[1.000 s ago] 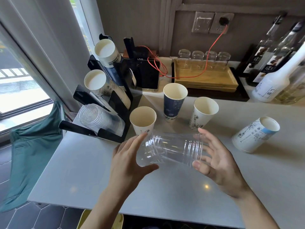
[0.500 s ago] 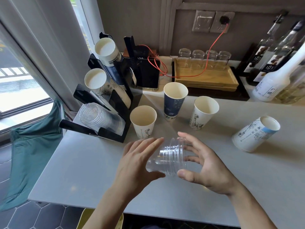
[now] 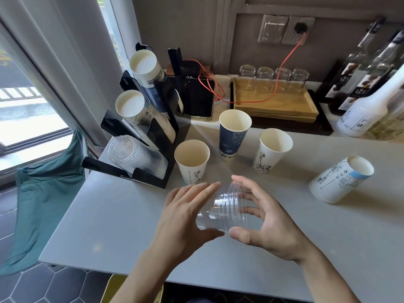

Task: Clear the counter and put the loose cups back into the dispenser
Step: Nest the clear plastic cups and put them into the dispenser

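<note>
I hold a short nested stack of clear plastic cups sideways above the grey counter, my left hand on its base end and my right hand around its rim end. The black tiered cup dispenser stands at the back left with clear cups in its lowest slot and two paper-cup stacks above. Loose on the counter are a small white paper cup, a tall blue cup, a white printed cup, and a white cup lying on its side.
A black device with a red cable sits behind the dispenser. A wooden tray holds several glasses at the back. Bottles crowd the right rear corner. A green cloth hangs off the counter's left side, near the window.
The long clear cup stack has been pushed together into a much shorter one. My right hand moved left toward my left hand, closing the gap between them.
</note>
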